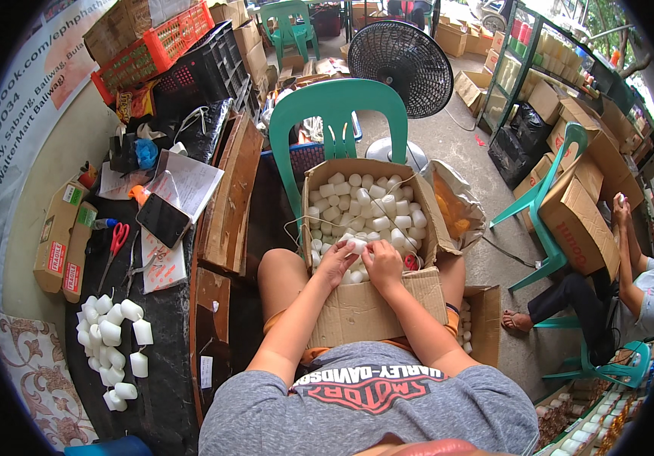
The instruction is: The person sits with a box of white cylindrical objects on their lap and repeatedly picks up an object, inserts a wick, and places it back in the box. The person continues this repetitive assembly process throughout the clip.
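Note:
A cardboard box (372, 302), filled with small white cylinders (376, 199), stands in front of me between my knees and the green chair. Over the pile, my left hand (338, 262) pinches one white cylinder (357, 245). My right hand (384, 263) meets it from the right, fingers pressed together at the cylinder's end; what they grip is too small to tell. A thin cord (403, 228) runs loosely across the pile. Something red (412, 262) lies in the box beside my right hand. On the left bench lies a bunch of similar white cylinders (110, 334), seemingly strung together.
Red-handled scissors (118, 239), a black phone (164, 219) and papers (190, 182) lie on the black-covered bench. A green plastic chair (338, 99) and a black fan (401, 67) stand ahead. A sack (456, 205) leans right of the box. Another person (638, 289) sits far right.

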A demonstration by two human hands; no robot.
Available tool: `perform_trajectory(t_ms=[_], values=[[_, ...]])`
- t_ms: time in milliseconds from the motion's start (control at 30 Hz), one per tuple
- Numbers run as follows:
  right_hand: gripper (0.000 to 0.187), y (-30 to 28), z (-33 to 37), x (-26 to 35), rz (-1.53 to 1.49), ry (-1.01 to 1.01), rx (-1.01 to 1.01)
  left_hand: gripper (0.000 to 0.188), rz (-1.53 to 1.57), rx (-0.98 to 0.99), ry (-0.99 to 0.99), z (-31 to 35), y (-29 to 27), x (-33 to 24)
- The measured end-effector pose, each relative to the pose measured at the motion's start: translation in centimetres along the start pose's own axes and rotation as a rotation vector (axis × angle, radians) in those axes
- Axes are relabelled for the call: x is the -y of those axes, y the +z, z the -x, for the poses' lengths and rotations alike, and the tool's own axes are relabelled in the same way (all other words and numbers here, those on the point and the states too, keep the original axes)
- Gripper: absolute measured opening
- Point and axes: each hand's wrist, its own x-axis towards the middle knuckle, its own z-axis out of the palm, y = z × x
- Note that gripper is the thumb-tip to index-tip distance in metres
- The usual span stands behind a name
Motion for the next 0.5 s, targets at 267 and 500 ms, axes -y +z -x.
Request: perform_trajectory(t_ms=[267, 500], values=[[0.011, -0.43, -0.10, 0.43, -0.005, -0.013, -0.031, 0.029, 0.026, -0.007, -0.014, 0.01, -0.17, -0.04], [0.011, -0.64, -0.20, 0.65, 0.019, 0.005, 0.001, 0.030, 0.039, -0.003, -0.020, 0.11, 0.04, -0.08]])
